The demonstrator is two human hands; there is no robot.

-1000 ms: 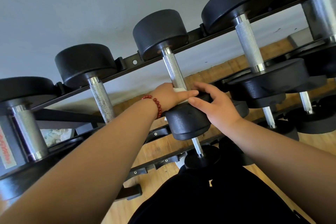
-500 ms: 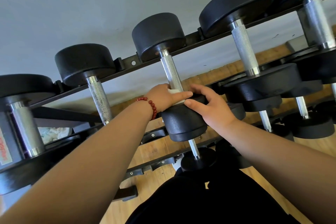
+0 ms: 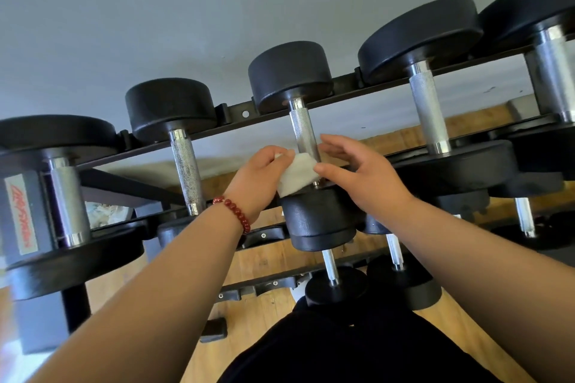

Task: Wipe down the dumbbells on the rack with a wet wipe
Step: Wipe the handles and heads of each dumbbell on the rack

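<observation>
While the wet wipe (image 3: 298, 172) sits against the silver handle (image 3: 303, 127) of the middle dumbbell (image 3: 289, 74), the job looks to be at the part where this one's bar gets cleaned. The wipe is a small white wad. It is pressed on the near end of the handle, right above the near black end (image 3: 320, 221) of the dumbbell. That dumbbell lies across the top rails of the rack (image 3: 239, 113), with other dumbbells (image 3: 186, 171) on each side of it.

I think the next move is to rub the wipe up along the rough handle toward the far black end, and around it too, so the back side gets wet. That needs a snug hold, so the wipe does not slip off the bar. I cannot tell which of the other dumbbells are clean.

The left hand (image 3: 258, 177), the one with the red bead bracelet (image 3: 233, 208), has its fingers curled around the wipe and grips it from the left side. The right hand (image 3: 364, 174) is open, with the fingers straight and a bit spread. Its thumb tip touches the right edge of the wipe, and its fingers reach past the handle on the right side. I cannot tell if those fingers touch the bar. It holds nothing.
</observation>
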